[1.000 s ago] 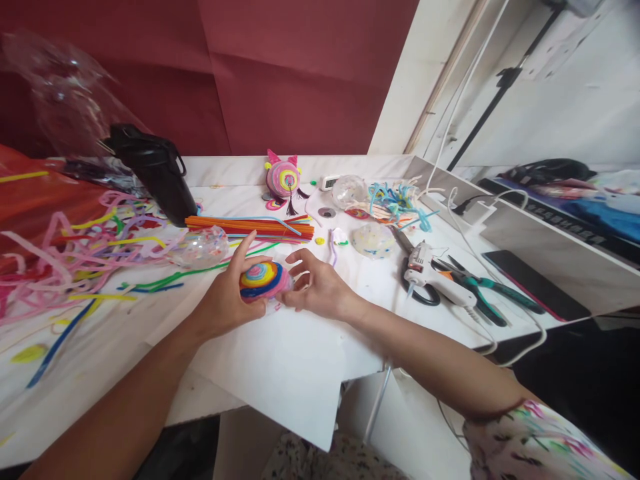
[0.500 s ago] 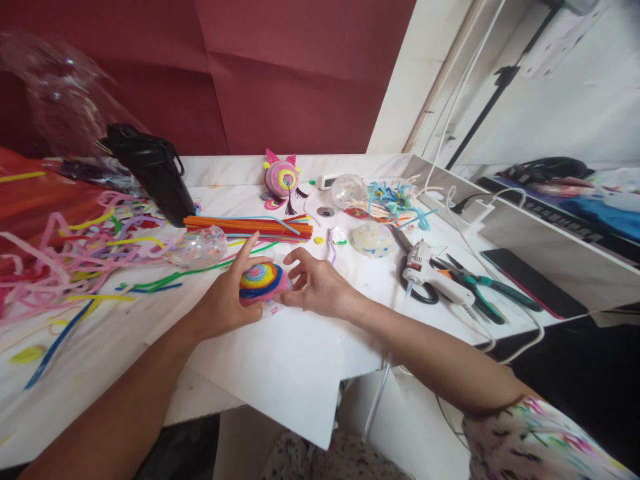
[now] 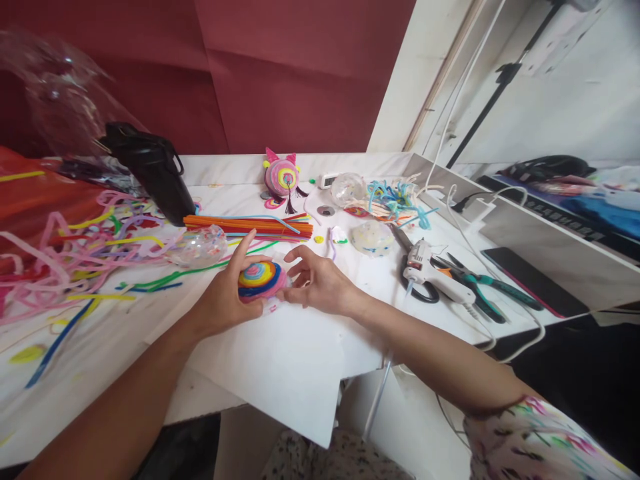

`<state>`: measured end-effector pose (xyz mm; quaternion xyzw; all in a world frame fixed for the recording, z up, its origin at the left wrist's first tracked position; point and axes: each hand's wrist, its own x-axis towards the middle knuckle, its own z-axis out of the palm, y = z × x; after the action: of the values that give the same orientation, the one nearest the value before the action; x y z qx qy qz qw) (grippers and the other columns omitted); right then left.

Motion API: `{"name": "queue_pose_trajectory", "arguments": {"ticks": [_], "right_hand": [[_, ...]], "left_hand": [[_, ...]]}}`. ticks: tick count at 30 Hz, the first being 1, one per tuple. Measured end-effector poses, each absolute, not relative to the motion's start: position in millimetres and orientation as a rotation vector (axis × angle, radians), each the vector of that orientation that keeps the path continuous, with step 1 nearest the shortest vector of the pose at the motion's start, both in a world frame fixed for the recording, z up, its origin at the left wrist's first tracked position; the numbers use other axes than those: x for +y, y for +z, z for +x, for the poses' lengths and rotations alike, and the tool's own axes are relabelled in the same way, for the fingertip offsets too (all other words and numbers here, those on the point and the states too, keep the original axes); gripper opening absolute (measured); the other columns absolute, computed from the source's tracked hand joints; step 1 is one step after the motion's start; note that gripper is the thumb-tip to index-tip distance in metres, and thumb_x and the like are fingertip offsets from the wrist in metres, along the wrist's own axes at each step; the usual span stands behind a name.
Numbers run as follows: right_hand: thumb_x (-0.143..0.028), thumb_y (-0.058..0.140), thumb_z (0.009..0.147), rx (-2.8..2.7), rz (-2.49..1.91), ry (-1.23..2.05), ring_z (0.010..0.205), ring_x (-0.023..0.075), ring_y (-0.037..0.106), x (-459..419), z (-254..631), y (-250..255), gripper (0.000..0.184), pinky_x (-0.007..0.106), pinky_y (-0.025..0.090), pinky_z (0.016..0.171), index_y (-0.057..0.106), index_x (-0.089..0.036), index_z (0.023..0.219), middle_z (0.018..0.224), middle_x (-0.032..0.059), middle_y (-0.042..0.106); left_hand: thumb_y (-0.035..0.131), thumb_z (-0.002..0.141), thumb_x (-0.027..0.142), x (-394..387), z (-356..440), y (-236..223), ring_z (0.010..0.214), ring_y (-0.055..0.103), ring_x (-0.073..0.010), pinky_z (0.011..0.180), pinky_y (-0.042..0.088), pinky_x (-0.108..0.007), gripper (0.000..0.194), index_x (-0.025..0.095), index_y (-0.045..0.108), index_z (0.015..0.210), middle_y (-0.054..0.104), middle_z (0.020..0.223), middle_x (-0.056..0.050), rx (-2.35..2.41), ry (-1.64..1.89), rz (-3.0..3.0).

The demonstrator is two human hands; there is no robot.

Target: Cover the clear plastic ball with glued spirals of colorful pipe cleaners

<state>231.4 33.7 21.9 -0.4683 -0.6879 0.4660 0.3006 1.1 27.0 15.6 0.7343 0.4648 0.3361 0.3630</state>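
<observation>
A ball (image 3: 260, 279) wound with coiled pipe cleaners in pink, blue, yellow, orange and light blue rests low over a white sheet (image 3: 270, 373). My left hand (image 3: 227, 293) grips its left side, with the thumb low in front and the index finger raised. At its right edge, the curled fingers and thumb of my right hand (image 3: 317, 283) hold the rim. Some clear plastic shows between my hands, under the coils. Behind stands a finished-looking pink coiled figure (image 3: 283, 177) with pointed ears and dark tassels.
Orange pipe cleaners (image 3: 245, 227) lie in a bundle behind my hands. To the left are loose pink strands (image 3: 60, 253), a clear ball (image 3: 200, 247) and a black bottle (image 3: 150, 173). On the right lie a glue gun (image 3: 435, 273), pliers (image 3: 485, 293) and a phone (image 3: 535, 280).
The coiled ball has shifted very slightly left and tilted, showing more pink at its lower right edge. Both hands keep nearly the same pose.
</observation>
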Motion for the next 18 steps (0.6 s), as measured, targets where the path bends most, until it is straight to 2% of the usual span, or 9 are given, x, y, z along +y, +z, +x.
{"name": "queue_pose_trajectory", "arguments": {"ticks": [8,13,18], "right_hand": [[-0.024,0.093,0.074,-1.772,-1.174,1.304,0.065,0.0116,0.066,37.1,232.4,17.1,0.058,0.021,0.053,0.049,0.05,-0.027,0.113,0.096,-0.0024,0.064],[-0.042,0.1,0.068,-1.73,-1.083,1.394,0.066,0.0136,0.068,41.8,235.5,12.3,0.069,0.024,0.057,0.048,0.049,-0.028,0.112,0.096,-0.0029,0.063],[-0.047,0.098,0.072,-1.795,-1.068,1.341,0.063,0.0125,0.066,43.1,237.9,11.3,0.066,0.022,0.052,0.049,0.049,-0.028,0.112,0.095,-0.0028,0.064]], "left_hand": [[0.075,0.068,0.028,28.4,-1.4,12.3,0.122,0.076,-0.0329,0.103,0.062,-0.045,0.127,0.024,0.011,0.178,0.07,0.15,-0.017,1.182,0.897,1.885],[0.073,0.068,0.03,29.1,-1.7,13.6,0.12,0.076,-0.0321,0.101,0.062,-0.045,0.128,0.023,0.009,0.178,0.072,0.147,-0.017,1.172,0.915,1.864],[0.073,0.067,0.033,29.5,-3.1,15.0,0.12,0.076,-0.0336,0.1,0.062,-0.046,0.13,0.02,0.005,0.178,0.07,0.149,-0.02,1.2,0.88,1.84]]}}
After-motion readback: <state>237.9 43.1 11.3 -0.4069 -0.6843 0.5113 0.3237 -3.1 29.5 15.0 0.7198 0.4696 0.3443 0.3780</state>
